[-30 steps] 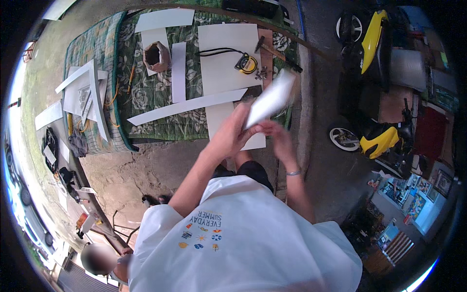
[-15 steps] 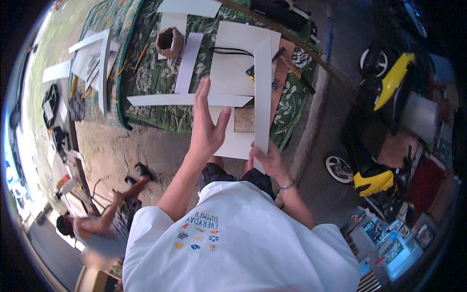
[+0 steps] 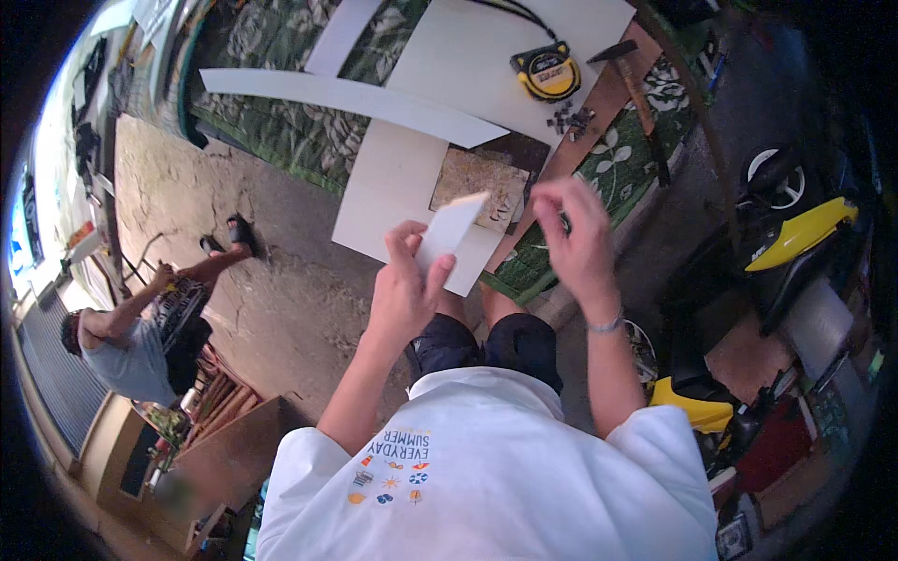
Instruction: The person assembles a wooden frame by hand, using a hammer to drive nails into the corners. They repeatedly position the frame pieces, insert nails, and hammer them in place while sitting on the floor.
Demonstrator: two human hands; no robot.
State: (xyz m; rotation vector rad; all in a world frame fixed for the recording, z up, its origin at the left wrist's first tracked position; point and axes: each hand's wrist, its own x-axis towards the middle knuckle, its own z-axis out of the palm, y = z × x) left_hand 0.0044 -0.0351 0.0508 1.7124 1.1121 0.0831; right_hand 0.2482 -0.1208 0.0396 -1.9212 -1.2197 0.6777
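My left hand (image 3: pixel 404 285) grips a white strip (image 3: pixel 453 229), fingers on one side and thumb on the other. The strip is seen nearly end-on, with a slanted, pale cut end. My right hand (image 3: pixel 578 238) is raised to the right of it, apart from the strip, fingers loosely bent and slightly blurred; nothing shows in it. Beyond the hands, a square rough wood block (image 3: pixel 477 183) rests on a white panel (image 3: pixel 383 178). Another long white strip (image 3: pixel 346 92) with a slanted end lies across the panels.
A yellow-and-black tape measure (image 3: pixel 545 73), small dark pieces (image 3: pixel 570 122) and a hammer (image 3: pixel 644 112) lie beyond my right hand. Green flowered cloth (image 3: pixel 271 136) covers the work surface. A yellow-and-black motorbike (image 3: pixel 804 234) stands at right; another person (image 3: pixel 131 337) sits at left.
The strip my right hand held upright over the panel is now in my left hand, turned end-on. My right hand has let go and moved right. The view has shifted closer to the panels.
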